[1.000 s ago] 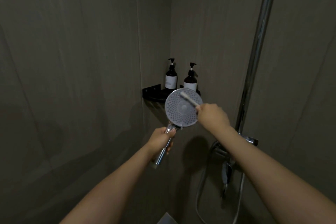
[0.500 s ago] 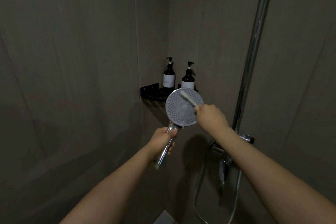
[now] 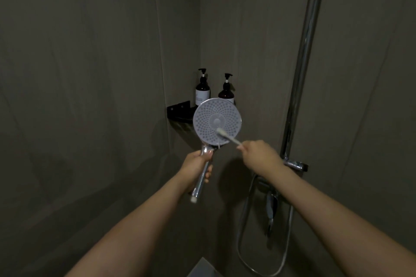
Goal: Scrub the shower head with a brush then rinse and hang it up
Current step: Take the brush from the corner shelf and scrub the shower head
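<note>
Left hand (image 3: 198, 165) grips shower head (image 3: 217, 121), right hand (image 3: 258, 155) grips brush (image 3: 227, 136); bottles (image 3: 203, 91) behind

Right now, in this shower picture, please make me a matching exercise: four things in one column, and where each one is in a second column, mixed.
Things:
1. shower head
2. brush
3. pump bottles
4. chrome rail

Places:
a. on the black corner shelf
b. upright on the wall to the right
c. handle in the left hand
d. in the right hand, tip on the spray face

Pairs: 1-c, 2-d, 3-a, 4-b
</note>
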